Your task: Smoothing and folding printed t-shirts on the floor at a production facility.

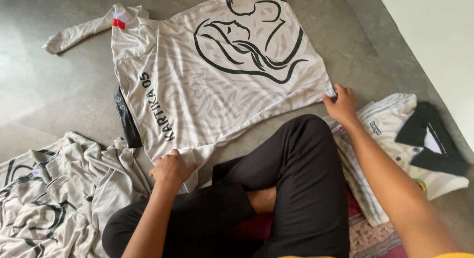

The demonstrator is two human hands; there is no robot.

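Three pale garments lie on the grey floor (44,95) around a seated person in black trousers (291,189). At far left sits a crumpled heap of cream cloth with black line print (54,199), bunched and unfolded, just beside the person's left knee. Next comes the long-sleeved jersey (212,85), spread flat with its back up, lying just in front of the person's knees. Its long axis runs across the view, tilted: collar end toward the lower left, hem toward the right and upper right, so the garment points leftward. One sleeve (79,33) stretches out to the upper left with a small red patch near the shoulder. A big black line drawing fills the hem half of the back. The left hand (170,170) is closed, fingers curled and pinching a fold of the jersey at its near lower edge. The right hand (340,104) rests with fingers together on the jersey's near hem corner; whether it grips the cloth I cannot tell. At far right lies a folded striped shirt with a black collar (410,139), beside the right forearm.
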